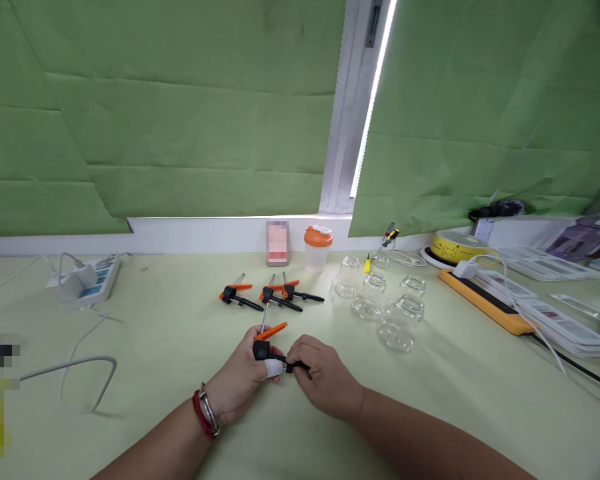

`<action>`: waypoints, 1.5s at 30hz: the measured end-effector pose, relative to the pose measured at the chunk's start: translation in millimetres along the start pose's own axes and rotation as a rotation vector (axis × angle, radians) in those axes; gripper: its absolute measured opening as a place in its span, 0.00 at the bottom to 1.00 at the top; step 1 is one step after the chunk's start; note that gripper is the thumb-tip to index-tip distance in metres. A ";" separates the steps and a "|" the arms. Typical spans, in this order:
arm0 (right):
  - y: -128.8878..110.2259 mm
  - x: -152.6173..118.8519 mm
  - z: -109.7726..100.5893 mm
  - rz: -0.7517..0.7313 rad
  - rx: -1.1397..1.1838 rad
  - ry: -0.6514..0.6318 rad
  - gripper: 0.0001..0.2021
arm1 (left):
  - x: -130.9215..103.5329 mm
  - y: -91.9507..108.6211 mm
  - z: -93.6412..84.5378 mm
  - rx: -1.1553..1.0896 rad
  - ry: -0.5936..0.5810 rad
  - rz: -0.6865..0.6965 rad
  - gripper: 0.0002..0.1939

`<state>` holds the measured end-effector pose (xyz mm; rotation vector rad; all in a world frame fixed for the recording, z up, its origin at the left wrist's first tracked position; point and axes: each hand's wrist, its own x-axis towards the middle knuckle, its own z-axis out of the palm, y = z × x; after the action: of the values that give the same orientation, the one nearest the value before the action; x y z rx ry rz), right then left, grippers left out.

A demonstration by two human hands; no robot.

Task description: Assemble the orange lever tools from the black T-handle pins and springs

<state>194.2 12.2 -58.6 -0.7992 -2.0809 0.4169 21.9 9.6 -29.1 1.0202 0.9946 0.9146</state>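
A black piece with an orange lever and a thin metal rod is between my hands above the near middle of the table. My left hand is closed around its black head, with a white wrapping on the thumb. At the other end, my right hand pinches the slim black part, which its fingers partly hide. Just beyond my hands lie three similar black-and-orange pieces: one on the left, one in the middle and one on the right.
Several clear glass jars stand right of my hands. Behind are an orange-lidded cup, a propped phone and a yellow-handled tool. An orange power strip lies at right, a white one at left, with loose cables.
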 end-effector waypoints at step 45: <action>-14.4 3.5 12.9 0.694 1.242 -0.011 0.20 | -13.3 -10.6 3.8 1.147 0.039 0.571 0.69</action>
<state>176.6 3.7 -56.2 -0.6556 -1.0782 1.8244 23.2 -6.6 -35.5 2.3421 1.3067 0.7760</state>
